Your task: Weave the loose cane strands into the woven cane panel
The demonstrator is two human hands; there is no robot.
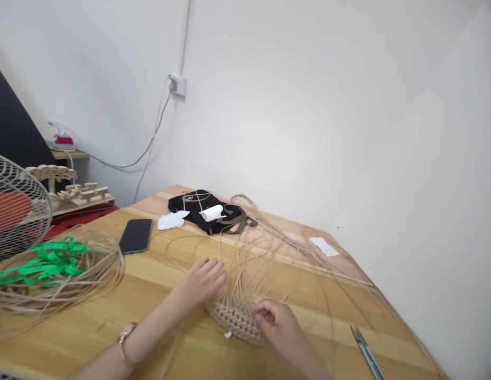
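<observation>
A woven piece of tan cord (236, 321) lies on the wooden table, its long loose strands (239, 269) fanning out toward the wall. My left hand (208, 279) rests over the strands at the weave's left end, fingers bent downward; their tips are hidden behind the hand. At the right end, my right hand (275, 319) has its fingers curled in a pinch beside the weave. Whatever lies between those fingertips is too small to make out. A small white scrap (228, 334) sits at the weave's near edge.
Blue-handled thread snips (366, 351) lie at the right. On the left are a phone (135, 236), a coil of tan cord (106, 264) with green ribbon (43, 261), and a fan (16, 206). A black bag (198, 203) and white paper pieces (172, 220) lie toward the wall.
</observation>
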